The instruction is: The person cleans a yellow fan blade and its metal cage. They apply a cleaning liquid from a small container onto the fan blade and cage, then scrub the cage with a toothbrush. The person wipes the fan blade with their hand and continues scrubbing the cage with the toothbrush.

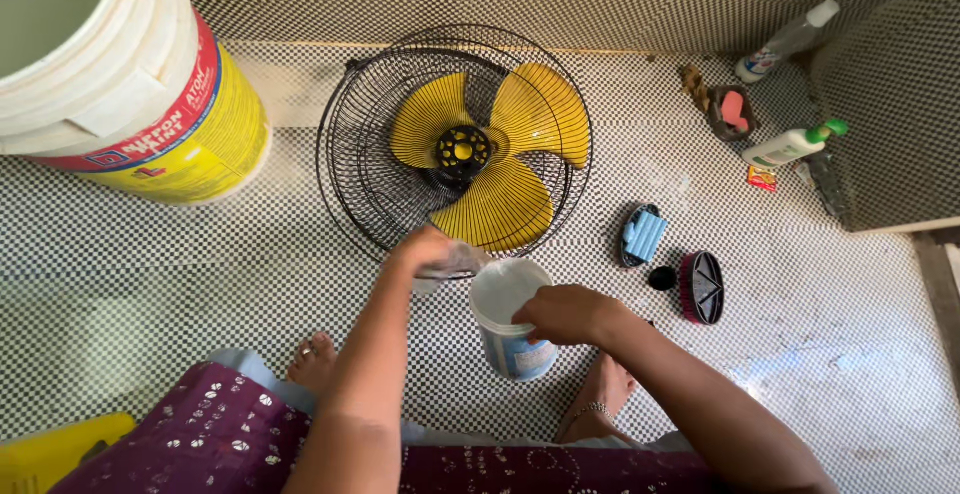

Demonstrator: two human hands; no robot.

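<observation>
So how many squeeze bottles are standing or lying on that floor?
2. A white plastic bottle with a white cap lies by the far wall; a white bottle with a green cap lies nearer, by the right wall. Others may be out of view.

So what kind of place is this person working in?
Probably a home washing area or bathroom: a small-tiled floor and walls, a large bucket, soap bottles in the corner, and a scrubbing brush beside the fan grille.

Large bucket [120, 84]: cut off by top and left edges. Yellow object [50, 449]: cropped at bottom-left corner, kind unclear. Clear item in left hand [425, 249]: blurred, cannot tell what. Small tub [512, 319]: rim partly covered by right hand [570, 314]. Fan blades [495, 154]: lower tip hidden behind the left hand.
</observation>
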